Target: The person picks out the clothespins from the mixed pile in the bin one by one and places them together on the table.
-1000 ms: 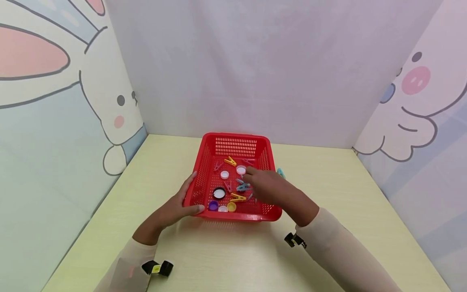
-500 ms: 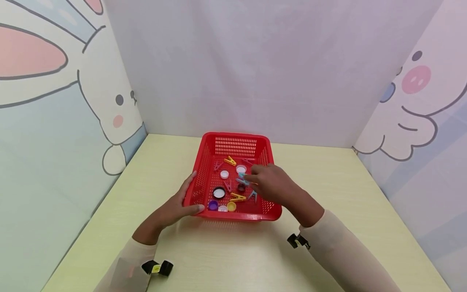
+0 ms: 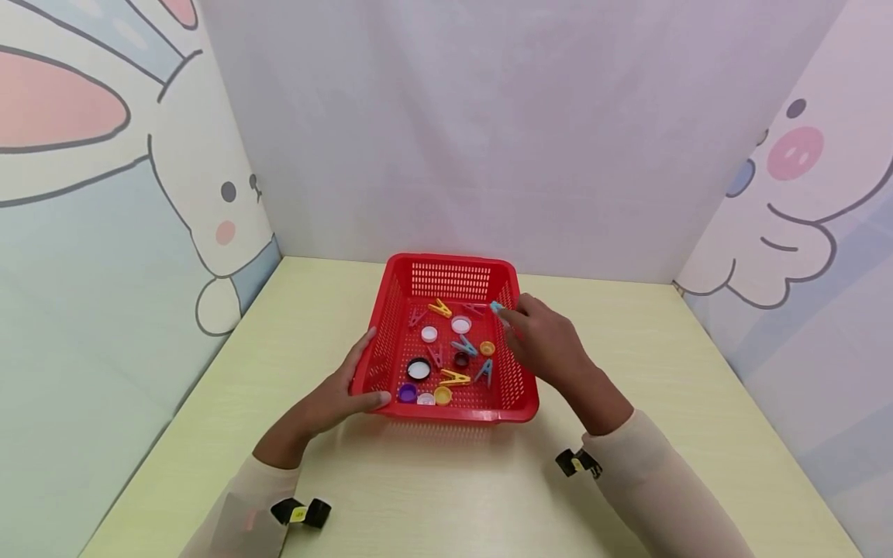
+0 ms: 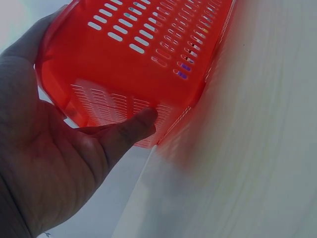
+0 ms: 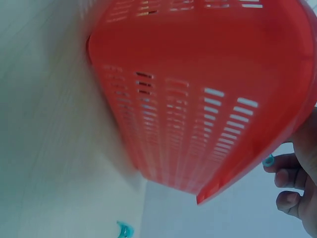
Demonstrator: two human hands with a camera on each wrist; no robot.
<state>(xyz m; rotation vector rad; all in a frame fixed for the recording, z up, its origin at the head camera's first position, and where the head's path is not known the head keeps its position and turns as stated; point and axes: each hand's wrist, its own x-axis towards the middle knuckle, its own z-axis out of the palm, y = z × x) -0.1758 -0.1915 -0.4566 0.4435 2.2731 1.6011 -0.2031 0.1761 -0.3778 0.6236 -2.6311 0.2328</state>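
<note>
A red basket [image 3: 446, 413] sits on the table, with clothespins and bottle caps spread over its floor. My left hand [image 3: 333, 403] grips its front left corner, the thumb lying against the front side in the left wrist view. Above the basket's right side, my right hand [image 3: 551, 341] pinches a light-blue clothespin [image 3: 496, 308]; its tip also shows by the fingers in the right wrist view. Below that hand lie an amber cap [image 3: 487, 349], a blue clothespin [image 3: 484, 372] and another blue clothespin [image 3: 463, 346].
Yellow clothespins, pink clothespins, a black-rimmed cap [image 3: 418, 369], a purple cap [image 3: 408, 393] and several other caps lie in the basket. A teal clothespin [image 5: 125, 229] rests on the table outside the basket's right side. Printed walls border the table.
My right hand has risen and moved right with the light-blue clothespin, uncovering the amber cap and blue clothespins. The left hand stays on the basket corner.
</note>
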